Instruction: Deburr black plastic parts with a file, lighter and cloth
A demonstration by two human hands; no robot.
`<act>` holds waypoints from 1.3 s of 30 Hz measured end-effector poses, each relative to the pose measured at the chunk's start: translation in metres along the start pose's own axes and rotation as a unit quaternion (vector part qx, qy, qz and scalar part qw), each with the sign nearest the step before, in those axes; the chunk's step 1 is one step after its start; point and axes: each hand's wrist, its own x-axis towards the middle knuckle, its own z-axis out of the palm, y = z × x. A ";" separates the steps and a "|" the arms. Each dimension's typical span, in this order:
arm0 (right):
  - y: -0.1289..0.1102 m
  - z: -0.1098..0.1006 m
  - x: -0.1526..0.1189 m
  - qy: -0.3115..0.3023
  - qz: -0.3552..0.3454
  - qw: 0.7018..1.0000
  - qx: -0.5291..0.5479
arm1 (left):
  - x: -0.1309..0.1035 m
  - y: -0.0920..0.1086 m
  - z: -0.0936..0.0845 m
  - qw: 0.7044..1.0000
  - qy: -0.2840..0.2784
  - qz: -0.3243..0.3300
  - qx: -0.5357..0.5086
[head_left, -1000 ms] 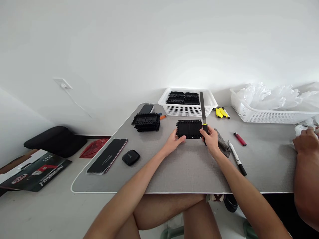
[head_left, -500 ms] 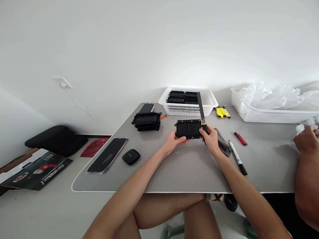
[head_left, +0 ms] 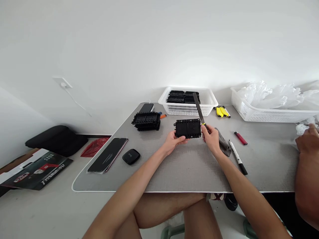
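My left hand (head_left: 173, 142) grips a flat black rectangular plastic part (head_left: 187, 128) by its lower left corner, thumb on its face. The part has a notched rim and is held up off the table. In my right hand (head_left: 211, 137) is a flat file (head_left: 198, 108), its handle wrapped by my fingers and its grey blade pointing up and slightly left. The file's lower blade is close to the part's upper right corner; whether they touch I cannot tell. Behind my right hand lies a grey cloth (head_left: 224, 144).
Similar black parts are stacked (head_left: 146, 121) at left and lie in a white basket (head_left: 183, 109). A phone (head_left: 108, 155), black case (head_left: 131, 156), marker (head_left: 238, 157), red lighter (head_left: 240, 138) and yellow-handled tools (head_left: 221, 112) lie around. A co-worker's hand (head_left: 308, 139) touches plastic bags at right.
The file's blade has tilted further left. My right thumb has come off the black part's right edge, and the part has shifted slightly left.
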 end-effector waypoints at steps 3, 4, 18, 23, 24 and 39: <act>0.000 -0.001 0.001 0.012 0.003 1.000 0.011 | 0.000 0.000 0.000 1.000 0.020 0.001 -0.003; -0.001 -0.002 0.001 0.008 -0.004 1.000 0.015 | 0.001 -0.001 -0.001 1.000 0.027 0.002 -0.004; -0.021 -0.001 -0.016 -0.190 -0.111 0.914 -0.341 | 0.003 -0.003 -0.002 0.996 0.085 0.014 0.001; -0.016 -0.009 -0.010 -0.162 -0.096 0.922 -0.339 | 0.003 0.003 -0.004 0.993 0.115 0.018 -0.001; -0.015 -0.011 -0.009 -0.154 -0.093 0.923 -0.340 | 0.003 0.003 -0.004 0.993 0.119 0.017 -0.001; -0.016 -0.016 -0.008 -0.141 -0.088 0.907 -0.387 | 0.006 0.001 -0.008 0.993 0.118 0.007 -0.027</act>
